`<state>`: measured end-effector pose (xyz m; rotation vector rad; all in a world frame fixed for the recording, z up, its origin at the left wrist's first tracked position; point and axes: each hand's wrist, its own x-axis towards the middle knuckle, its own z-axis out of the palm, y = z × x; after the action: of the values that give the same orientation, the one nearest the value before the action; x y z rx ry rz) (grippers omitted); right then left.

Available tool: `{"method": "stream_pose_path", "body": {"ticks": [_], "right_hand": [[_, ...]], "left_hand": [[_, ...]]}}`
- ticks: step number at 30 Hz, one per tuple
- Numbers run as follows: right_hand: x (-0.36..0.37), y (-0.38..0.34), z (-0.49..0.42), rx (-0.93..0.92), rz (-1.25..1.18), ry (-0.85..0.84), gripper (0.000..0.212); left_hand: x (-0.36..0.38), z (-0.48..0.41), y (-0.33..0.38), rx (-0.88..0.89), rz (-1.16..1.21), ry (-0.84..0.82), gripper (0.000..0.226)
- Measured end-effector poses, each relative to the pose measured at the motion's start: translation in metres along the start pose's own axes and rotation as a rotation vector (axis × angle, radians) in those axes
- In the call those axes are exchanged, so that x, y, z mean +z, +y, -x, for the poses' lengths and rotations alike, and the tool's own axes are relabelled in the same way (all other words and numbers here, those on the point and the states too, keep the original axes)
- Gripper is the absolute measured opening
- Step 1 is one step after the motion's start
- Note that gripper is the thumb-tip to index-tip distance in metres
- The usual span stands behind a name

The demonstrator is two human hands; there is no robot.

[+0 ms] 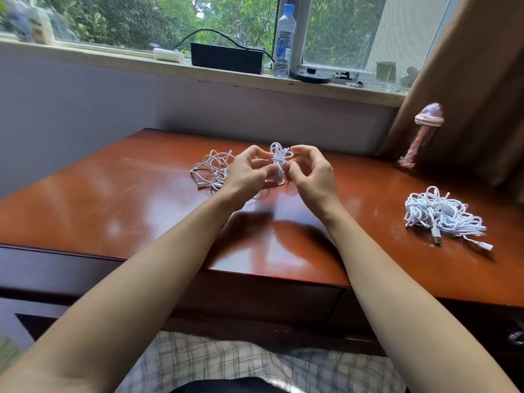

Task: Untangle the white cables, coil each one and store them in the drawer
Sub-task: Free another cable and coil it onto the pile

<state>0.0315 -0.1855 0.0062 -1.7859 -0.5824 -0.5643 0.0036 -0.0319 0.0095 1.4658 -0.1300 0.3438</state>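
Observation:
A small coiled white cable, wrapped around its middle, is held upright above the wooden desk between both hands. My left hand pinches its lower left side. My right hand pinches it from the right, fingers curled. A loose tangle of white cable lies on the desk just left of my left hand. A larger heap of white cables with USB plugs lies at the desk's right side. The drawer front under the desk edge is closed.
A pink bottle-like object stands at the desk's back right by a brown curtain. On the window sill stand a black box, a water bottle and small items. My checked shirt shows at the bottom.

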Motion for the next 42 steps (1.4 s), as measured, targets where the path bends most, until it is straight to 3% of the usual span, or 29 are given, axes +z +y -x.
{"method": "stream_pose_path", "body": {"ticks": [5, 13, 20, 27, 38, 42], "right_hand": [[-0.002, 0.001, -0.002, 0.05, -0.141, -0.03, 0.019], [-0.006, 0.003, -0.003, 0.003, -0.156, -0.012, 0.007], [-0.009, 0.009, -0.006, -0.08, 0.015, -0.001, 0.019], [-0.004, 0.008, -0.005, -0.253, 0.25, -0.007, 0.007], [-0.013, 0.003, -0.004, -0.034, 0.046, -0.019, 0.013], [-0.018, 0.001, -0.006, -0.004, 0.056, 0.013, 0.025]], "left_hand": [[-0.002, 0.0, 0.003, -0.014, 0.072, -0.028, 0.024], [0.0, 0.002, 0.004, -0.034, 0.099, -0.078, 0.021], [-0.001, 0.001, 0.001, -0.038, 0.076, -0.095, 0.016], [0.0, 0.001, 0.001, -0.026, 0.087, -0.067, 0.024], [0.004, -0.005, 0.002, -0.084, 0.122, -0.139, 0.022], [0.009, -0.004, 0.005, -0.139, 0.204, -0.144, 0.023]]}}
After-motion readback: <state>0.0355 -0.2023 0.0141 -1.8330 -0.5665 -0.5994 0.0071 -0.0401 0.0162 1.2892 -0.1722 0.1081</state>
